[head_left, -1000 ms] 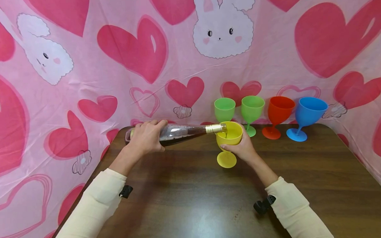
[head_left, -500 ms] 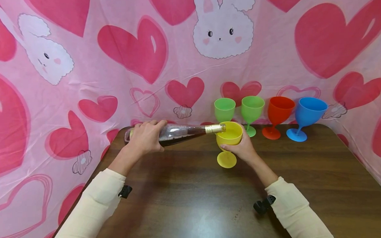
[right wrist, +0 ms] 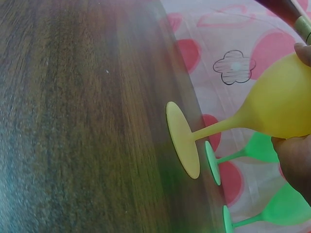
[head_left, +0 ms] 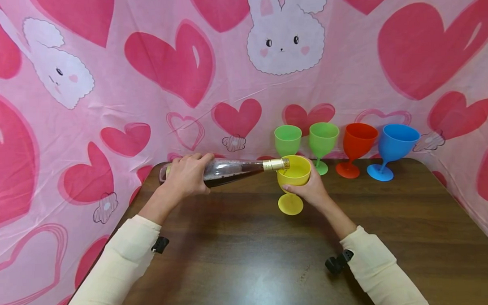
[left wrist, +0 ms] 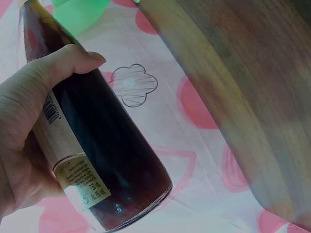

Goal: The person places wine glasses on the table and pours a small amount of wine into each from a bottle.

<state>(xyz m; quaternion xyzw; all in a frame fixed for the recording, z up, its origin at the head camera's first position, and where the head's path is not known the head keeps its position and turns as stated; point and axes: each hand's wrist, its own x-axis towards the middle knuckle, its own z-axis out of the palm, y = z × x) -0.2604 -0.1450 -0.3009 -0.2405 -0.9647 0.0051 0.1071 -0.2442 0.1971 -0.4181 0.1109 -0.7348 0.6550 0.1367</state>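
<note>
My left hand (head_left: 188, 176) grips a dark glass wine bottle (head_left: 236, 170) round its body and holds it nearly level, neck to the right. In the left wrist view the thumb lies across the bottle (left wrist: 112, 141), whose back label (left wrist: 80, 177) faces the camera. The mouth sits over the rim of a yellow goblet (head_left: 293, 180), with a thin trickle of liquid below it. My right hand (head_left: 313, 188) is wrapped round that goblet's bowl, its stem and foot (right wrist: 182, 141) hanging free of the fingers. I cannot tell whether the foot touches the table.
Behind the yellow goblet stand two green goblets (head_left: 288, 139), the left one partly hidden. A red goblet (head_left: 359, 139) and a blue goblet (head_left: 397, 142) stand farther right, along the back edge of the wooden table (head_left: 231, 260). A pink heart-patterned cloth (head_left: 210, 122) hangs behind.
The liquid stream at the bottle's mouth shows one second ago, is not visible half a second ago, and shows again thinly now. Both hands, bottle and goblet stay nearly still.
</note>
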